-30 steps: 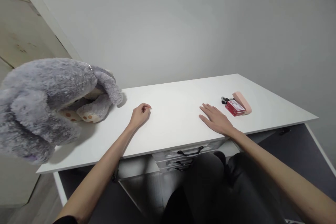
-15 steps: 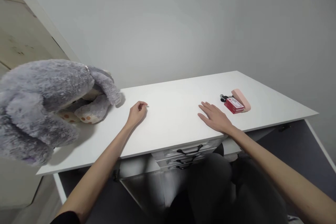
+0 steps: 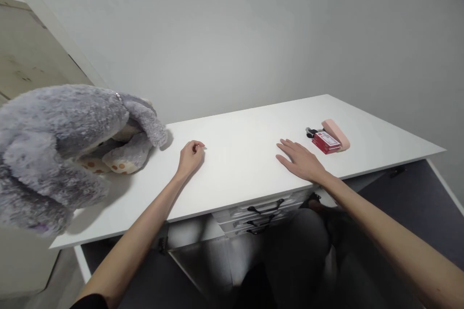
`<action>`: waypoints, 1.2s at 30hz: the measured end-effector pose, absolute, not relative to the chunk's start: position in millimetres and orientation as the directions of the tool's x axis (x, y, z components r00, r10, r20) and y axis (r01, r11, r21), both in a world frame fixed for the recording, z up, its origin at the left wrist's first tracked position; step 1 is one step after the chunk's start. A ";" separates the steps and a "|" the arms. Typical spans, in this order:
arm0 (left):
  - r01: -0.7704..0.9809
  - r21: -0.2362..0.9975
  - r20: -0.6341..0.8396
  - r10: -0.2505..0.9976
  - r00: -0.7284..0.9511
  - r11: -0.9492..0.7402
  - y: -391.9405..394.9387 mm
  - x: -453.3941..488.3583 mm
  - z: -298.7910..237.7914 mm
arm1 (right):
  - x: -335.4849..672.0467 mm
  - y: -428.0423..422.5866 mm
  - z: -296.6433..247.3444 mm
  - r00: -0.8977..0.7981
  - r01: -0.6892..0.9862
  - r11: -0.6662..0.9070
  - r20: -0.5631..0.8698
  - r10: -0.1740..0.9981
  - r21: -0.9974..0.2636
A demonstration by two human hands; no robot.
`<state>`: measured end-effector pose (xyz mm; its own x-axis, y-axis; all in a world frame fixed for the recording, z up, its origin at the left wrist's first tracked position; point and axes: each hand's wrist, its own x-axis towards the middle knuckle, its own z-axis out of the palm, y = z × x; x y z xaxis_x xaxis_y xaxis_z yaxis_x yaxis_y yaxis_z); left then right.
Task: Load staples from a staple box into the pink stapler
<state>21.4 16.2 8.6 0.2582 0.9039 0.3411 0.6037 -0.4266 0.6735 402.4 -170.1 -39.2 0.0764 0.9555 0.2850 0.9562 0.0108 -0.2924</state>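
My left hand (image 3: 191, 158) rests on the white desk (image 3: 239, 159) with its fingers curled and the fingertips near the thumb. Anything pinched there is too small to make out. Flat on the desktop lies my right hand (image 3: 301, 160), palm down, fingers stretched out, holding nothing. Just beyond it to the right are a red and white box (image 3: 325, 142), a pink case (image 3: 336, 133) standing against the box, and a small black and silver object (image 3: 311, 132). A big grey plush toy (image 3: 79, 120) slumps forward on the desk, left of my left hand.
Behind the desk rises a plain wall (image 3: 232, 38). Drawers with black handles (image 3: 266, 206) sit under the front edge, above my legs. A beige cabinet (image 3: 25, 53) stands at the far left.
The view has shifted slightly, so the desk items on the right appear a little further right. Both hands keep their pose and place on the desk.
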 end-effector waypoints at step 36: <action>0.639 0.655 0.309 0.915 0.259 -0.402 7.8 19.1 19.4 | 396.3 -169.4 -39.5 0.100 0.950 0.003 0.311 0.945 -0.313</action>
